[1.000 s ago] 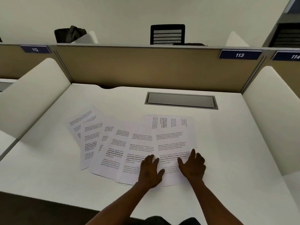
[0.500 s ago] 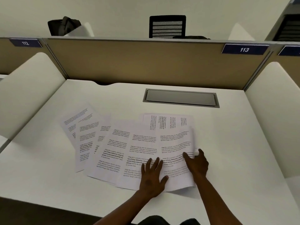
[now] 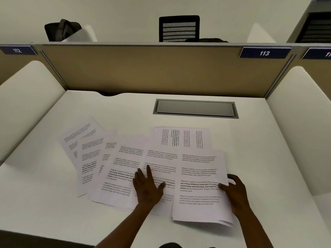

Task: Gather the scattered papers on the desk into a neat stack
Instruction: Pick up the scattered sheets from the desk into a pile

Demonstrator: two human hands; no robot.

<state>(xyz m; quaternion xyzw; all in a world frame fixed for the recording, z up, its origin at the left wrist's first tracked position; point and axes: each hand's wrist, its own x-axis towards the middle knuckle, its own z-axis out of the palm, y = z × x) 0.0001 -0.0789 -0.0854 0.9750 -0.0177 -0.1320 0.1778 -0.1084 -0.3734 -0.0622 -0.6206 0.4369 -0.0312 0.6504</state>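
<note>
Several printed white papers (image 3: 125, 169) lie fanned and overlapping across the white desk (image 3: 53, 203). One sheet (image 3: 182, 138) lies turned sideways at the back. My right hand (image 3: 234, 192) grips the right edge of the rightmost sheets (image 3: 200, 194), thumb on top, and their near edge is lifted off the desk. My left hand (image 3: 147, 187) lies flat, fingers spread, on the sheet beside them.
A grey cable hatch (image 3: 195, 109) is set into the desk behind the papers. A tan partition (image 3: 143, 68) closes the back, and white curved side panels (image 3: 26, 97) stand at left and right. A black chair (image 3: 179, 28) and a dark bag (image 3: 60, 30) sit beyond.
My right hand has slid to the right edge of the rightmost sheets and raised them. My left hand has moved forward and left on the neighbouring sheet.
</note>
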